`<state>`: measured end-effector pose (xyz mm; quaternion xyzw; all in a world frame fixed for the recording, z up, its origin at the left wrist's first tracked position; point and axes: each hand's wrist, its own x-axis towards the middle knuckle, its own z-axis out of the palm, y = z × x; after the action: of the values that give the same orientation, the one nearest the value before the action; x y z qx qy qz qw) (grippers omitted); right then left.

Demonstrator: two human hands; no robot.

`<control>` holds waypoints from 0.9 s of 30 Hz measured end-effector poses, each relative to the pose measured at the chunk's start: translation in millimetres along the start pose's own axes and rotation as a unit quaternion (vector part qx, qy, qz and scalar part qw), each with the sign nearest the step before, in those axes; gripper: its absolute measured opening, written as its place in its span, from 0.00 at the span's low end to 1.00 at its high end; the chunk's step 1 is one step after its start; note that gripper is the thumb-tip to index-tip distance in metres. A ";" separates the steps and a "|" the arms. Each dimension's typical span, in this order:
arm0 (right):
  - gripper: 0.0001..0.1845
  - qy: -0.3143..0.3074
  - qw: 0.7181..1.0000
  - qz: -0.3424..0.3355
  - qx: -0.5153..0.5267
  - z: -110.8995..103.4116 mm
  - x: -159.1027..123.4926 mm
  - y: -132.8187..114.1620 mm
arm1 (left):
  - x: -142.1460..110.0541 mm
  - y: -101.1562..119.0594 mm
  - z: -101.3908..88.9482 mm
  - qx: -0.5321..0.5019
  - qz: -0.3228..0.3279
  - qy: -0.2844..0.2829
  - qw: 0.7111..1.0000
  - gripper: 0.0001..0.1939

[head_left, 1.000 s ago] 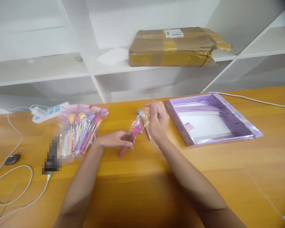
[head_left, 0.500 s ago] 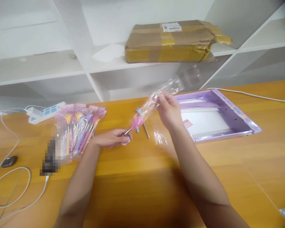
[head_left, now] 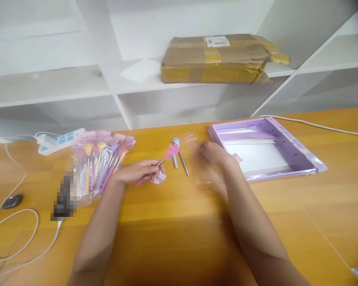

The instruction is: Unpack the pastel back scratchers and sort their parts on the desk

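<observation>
Head view shows the hands apart: the left hand (head_left: 146, 171) grips a pink back scratcher (head_left: 172, 151), bare, over the table (head_left: 167, 222); the right hand (head_left: 213, 153) is blurred near clear wrappers (head_left: 209, 178), its grip unclear. A blue back scratcher (head_left: 176, 142) lies unwrapped; the bundled back scratchers (head_left: 87, 174) are still bagged.

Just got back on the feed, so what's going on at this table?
The left hand holds a pink scratcher with no wrapper around its head. The right hand is blurred beside clear wrap; whether it grips any, I can't tell. A blue scratcher and a metal rod lie between the hands. Bagged scratchers lie to the left, a purple box to the right.
</observation>
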<state>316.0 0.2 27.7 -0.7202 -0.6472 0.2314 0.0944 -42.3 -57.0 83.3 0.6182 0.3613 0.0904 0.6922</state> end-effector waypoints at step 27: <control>0.28 -0.234 0.835 -0.305 0.392 4.9 -74.7 -122.1 | 32.3 5.0 43.8 0.465 -0.019 0.350 0.813 0.11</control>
<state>201.2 -55.9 92.4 -0.3128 -0.6921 0.5869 0.2807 9.5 -72.0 74.2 0.7860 0.5898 0.1080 0.1504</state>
